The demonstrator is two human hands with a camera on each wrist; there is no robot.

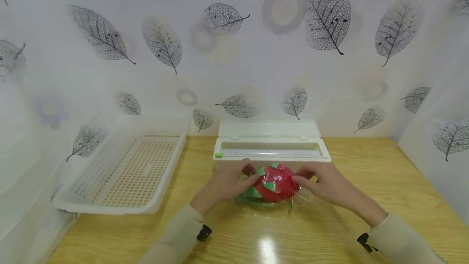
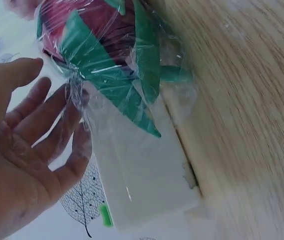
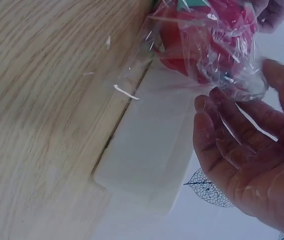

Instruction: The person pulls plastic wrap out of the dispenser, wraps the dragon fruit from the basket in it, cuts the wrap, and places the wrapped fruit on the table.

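Observation:
A red dragon fruit [image 1: 277, 183] with green leaf tips, which looks like a model, is wrapped in clear plastic wrap [image 3: 231, 82]. It sits in front of a white plastic wrap dispenser [image 1: 272, 141] whose lid stands up. My left hand [image 1: 232, 180] holds the wrap at the fruit's left end, fingers curled around the gathered film. At the opposite end my right hand [image 1: 322, 182] pinches the wrap between thumb and fingers. Loose film [image 2: 184, 95] spreads out around the fruit's near side.
A white perforated plastic basket [image 1: 157, 199] stands at the left of the wooden table [image 1: 359, 162]. Behind the dispenser hangs a white curtain [image 1: 249, 68] printed with leaves. A green slider [image 1: 218, 155] sits at the dispenser's left corner.

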